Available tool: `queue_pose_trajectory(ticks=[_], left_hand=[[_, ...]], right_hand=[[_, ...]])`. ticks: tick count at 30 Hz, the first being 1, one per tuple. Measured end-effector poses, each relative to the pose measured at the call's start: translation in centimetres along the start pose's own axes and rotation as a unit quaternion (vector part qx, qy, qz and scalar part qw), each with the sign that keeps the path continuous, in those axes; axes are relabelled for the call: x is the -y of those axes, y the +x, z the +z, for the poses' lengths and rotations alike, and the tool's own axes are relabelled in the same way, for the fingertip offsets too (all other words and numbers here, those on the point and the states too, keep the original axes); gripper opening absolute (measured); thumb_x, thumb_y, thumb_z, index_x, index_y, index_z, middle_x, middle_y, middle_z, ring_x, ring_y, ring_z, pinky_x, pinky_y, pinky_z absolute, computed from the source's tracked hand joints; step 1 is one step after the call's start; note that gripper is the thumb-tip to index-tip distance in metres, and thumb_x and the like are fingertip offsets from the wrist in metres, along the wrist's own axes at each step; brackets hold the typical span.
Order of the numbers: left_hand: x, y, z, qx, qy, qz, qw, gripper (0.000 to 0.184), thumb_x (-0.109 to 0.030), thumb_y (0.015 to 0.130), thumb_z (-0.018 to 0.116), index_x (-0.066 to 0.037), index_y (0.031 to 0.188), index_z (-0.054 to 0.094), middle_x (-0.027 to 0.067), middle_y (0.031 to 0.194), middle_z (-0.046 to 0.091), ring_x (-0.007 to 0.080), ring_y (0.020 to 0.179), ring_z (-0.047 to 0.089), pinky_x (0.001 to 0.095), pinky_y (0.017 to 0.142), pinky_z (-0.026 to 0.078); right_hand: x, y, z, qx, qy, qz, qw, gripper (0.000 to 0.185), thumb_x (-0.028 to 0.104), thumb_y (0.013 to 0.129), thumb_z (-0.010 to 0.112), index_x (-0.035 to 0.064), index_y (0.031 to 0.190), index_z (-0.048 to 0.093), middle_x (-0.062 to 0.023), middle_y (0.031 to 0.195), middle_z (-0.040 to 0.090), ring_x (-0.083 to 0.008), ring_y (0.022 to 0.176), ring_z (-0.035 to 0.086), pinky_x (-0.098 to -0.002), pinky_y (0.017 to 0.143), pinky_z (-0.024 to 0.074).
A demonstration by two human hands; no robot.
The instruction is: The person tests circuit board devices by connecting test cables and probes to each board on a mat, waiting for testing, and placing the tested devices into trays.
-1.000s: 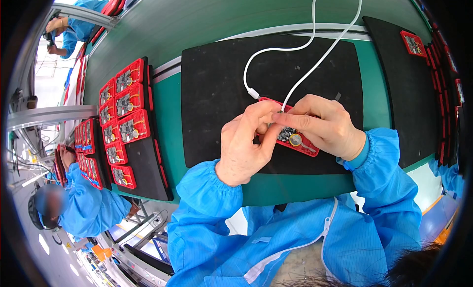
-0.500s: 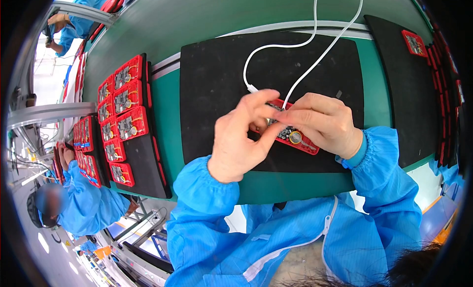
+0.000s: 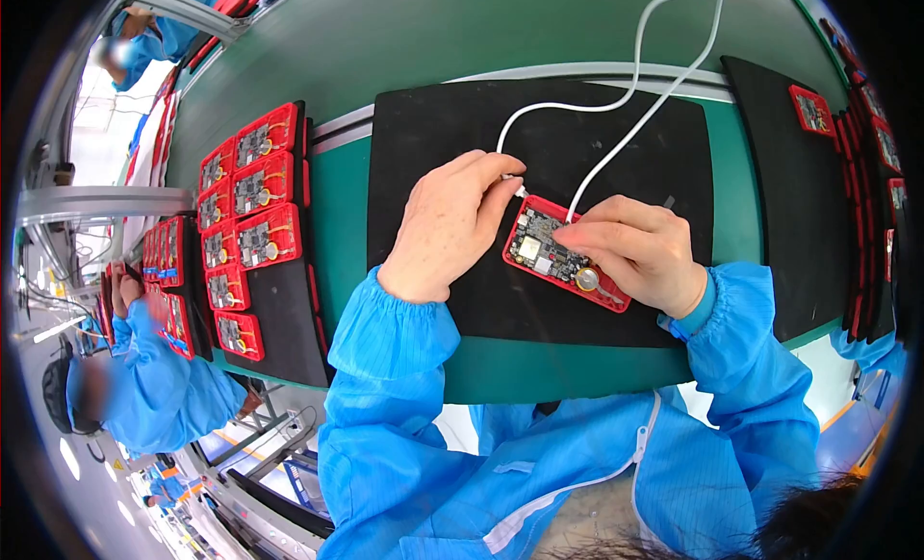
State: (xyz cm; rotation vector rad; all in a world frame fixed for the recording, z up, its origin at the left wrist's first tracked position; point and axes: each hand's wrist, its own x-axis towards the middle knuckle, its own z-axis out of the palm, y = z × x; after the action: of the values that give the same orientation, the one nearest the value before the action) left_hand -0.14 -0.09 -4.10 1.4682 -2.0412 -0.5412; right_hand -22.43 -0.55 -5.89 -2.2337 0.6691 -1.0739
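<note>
A circuit board in a red tray [image 3: 531,249] lies tilted on a black mat [image 3: 433,117]. A round gold coin-like part and a square metal part show on it. My left hand [image 3: 448,223] is closed, thumb and forefinger pinching the plug of a white cable [image 3: 521,190] at the tray's upper left corner. My right hand [image 3: 640,247] is over the tray's right side, fingertips pinched together at the end of a second white cable [image 3: 616,146]. The fingers hide that cable's tip, and whether it sits in the board I cannot tell.
Several red trays with boards [image 3: 265,190] stand in rows on a black mat at left. Another red tray [image 3: 811,110] lies on the right-hand mat [image 3: 789,194], beside stacked trays. Both cables run to the back. A co-worker in blue [image 3: 173,377] sits at left.
My left hand has moved left off the board, uncovering its middle, and now pinches the left cable's plug. My right hand has stayed close to the second cable's end.
</note>
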Motion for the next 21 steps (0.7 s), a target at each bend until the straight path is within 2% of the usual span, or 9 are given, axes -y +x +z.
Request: queue_pose_trajectory(ticks=[5, 6, 7, 9, 14, 16, 21], left_hand=[[0.5, -0.6, -0.4, 0.014, -0.075, -0.069, 0.995, 0.010, -0.003, 0.088, 0.061, 0.001, 0.096, 0.065, 0.0088, 0.073, 0.065, 0.0135, 0.060, 0.058, 0.0268, 0.056, 0.045], [0.1, -0.8, -0.9, 0.037, -0.115, -0.122, 0.985, 0.010, -0.002, 0.090, 0.059, 0.003, 0.097, 0.064, 0.0073, 0.075, 0.065, 0.0105, 0.063, 0.058, 0.0254, 0.058, 0.045], [0.1, -1.1, -0.9, 0.033, -0.112, -0.118, 0.986, 0.010, -0.002, 0.090, 0.059, 0.003, 0.097, 0.064, 0.0073, 0.075, 0.065, 0.0105, 0.063, 0.058, 0.0254, 0.058, 0.045], [0.1, -1.7, -0.9, 0.049, -0.211, -0.193, 0.957, 0.011, -0.002, 0.091, 0.057, 0.003, 0.099, 0.063, 0.0052, 0.077, 0.065, 0.0082, 0.067, 0.058, 0.0243, 0.060, 0.046], [-1.1, -1.7, -0.7, 0.041, -0.160, -0.165, 0.972, 0.011, -0.001, 0.091, 0.056, 0.003, 0.098, 0.063, 0.0072, 0.074, 0.064, 0.0113, 0.066, 0.060, 0.0257, 0.061, 0.047], [-1.3, -1.5, -0.9, 0.033, -0.126, -0.202, 0.971, 0.011, -0.001, 0.090, 0.056, 0.003, 0.097, 0.064, 0.0084, 0.070, 0.063, 0.0128, 0.064, 0.061, 0.0270, 0.061, 0.048], [-0.9, -1.7, -0.5, 0.015, -0.111, -0.164, 0.980, 0.012, -0.001, 0.089, 0.055, 0.003, 0.096, 0.064, 0.0094, 0.069, 0.064, 0.0143, 0.063, 0.062, 0.0280, 0.060, 0.048]], right_hand=[[0.2, 0.0, -0.1, -0.008, -0.002, 0.003, 1.000, 0.023, 0.001, 0.076, 0.071, 0.0094, 0.097, 0.073, -0.0061, 0.081, 0.065, -0.0206, 0.067, 0.066, -0.0308, 0.057, 0.0547], [0.2, 0.0, 0.0, -0.007, 0.001, 0.007, 1.000, 0.023, 0.001, 0.076, 0.072, 0.0093, 0.098, 0.073, -0.0060, 0.081, 0.065, -0.0205, 0.067, 0.065, -0.0306, 0.057, 0.0546], [0.1, 0.1, 0.0, -0.006, 0.004, 0.010, 1.000, 0.023, 0.001, 0.076, 0.072, 0.0093, 0.098, 0.073, -0.0060, 0.081, 0.065, -0.0204, 0.067, 0.065, -0.0304, 0.057, 0.0545], [0.2, 0.1, -0.1, -0.006, 0.002, 0.009, 1.000, 0.022, 0.002, 0.077, 0.072, 0.0094, 0.098, 0.073, -0.0059, 0.081, 0.065, -0.0203, 0.068, 0.065, -0.0301, 0.057, 0.0544], [0.4, 0.1, -0.1, -0.008, 0.001, 0.010, 1.000, 0.024, 0.001, 0.076, 0.071, 0.0095, 0.098, 0.073, -0.0062, 0.081, 0.065, -0.0207, 0.068, 0.066, -0.0304, 0.058, 0.0545], [0.4, 0.0, -0.2, 0.001, -0.009, 0.018, 1.000, 0.026, -0.001, 0.074, 0.071, 0.0088, 0.098, 0.073, -0.0067, 0.082, 0.065, -0.0219, 0.068, 0.065, -0.0307, 0.058, 0.0543], [0.5, 0.2, 0.0, -0.021, 0.005, 0.000, 1.000, 0.024, 0.000, 0.074, 0.072, 0.0093, 0.097, 0.073, -0.0063, 0.081, 0.065, -0.0211, 0.067, 0.065, -0.0306, 0.057, 0.0540]])
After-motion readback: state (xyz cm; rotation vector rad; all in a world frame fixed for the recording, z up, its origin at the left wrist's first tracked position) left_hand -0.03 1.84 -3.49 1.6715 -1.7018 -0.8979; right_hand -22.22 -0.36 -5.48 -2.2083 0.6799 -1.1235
